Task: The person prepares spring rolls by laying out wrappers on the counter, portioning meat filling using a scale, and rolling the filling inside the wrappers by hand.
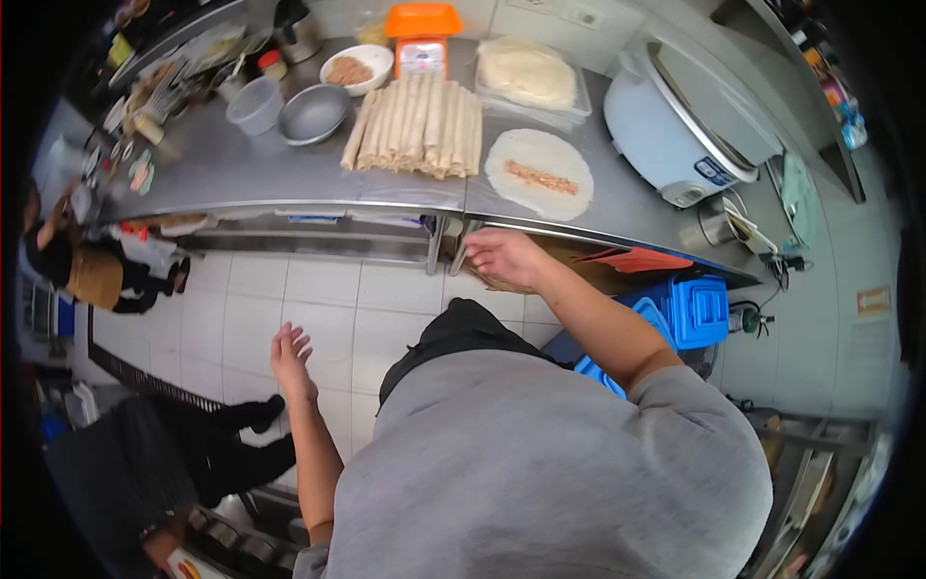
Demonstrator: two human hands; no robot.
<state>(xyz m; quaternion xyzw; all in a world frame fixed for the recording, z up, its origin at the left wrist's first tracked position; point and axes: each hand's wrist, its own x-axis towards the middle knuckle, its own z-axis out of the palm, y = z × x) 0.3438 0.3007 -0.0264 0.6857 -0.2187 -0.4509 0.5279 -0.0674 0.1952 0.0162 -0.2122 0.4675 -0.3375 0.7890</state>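
Observation:
My right hand (503, 259) is just off the counter's front edge, its fingers loosely extended and nothing in them. Closest to it on the steel counter lies a round flat wrapper (517, 199) with a strip of reddish-brown filling (542, 179) across its middle. Left of that wrapper, many rolled wrappers (415, 125) are stacked in a pile. My left hand (292, 362) hangs low over the floor, fingers apart, touching nothing. Behind the pile stand a white bowl of filling (374, 69) and an orange kitchen scale (424, 39). A stack of wrappers (527, 73) sits in a clear container.
A large rice cooker (666, 125) stands at the counter's right. Left of the pile are a metal bowl (314, 114) and a plastic tub (256, 106). Blue lidded bins (696, 311) sit below. Two other people are at left, one in dark clothing (145, 473) close behind me.

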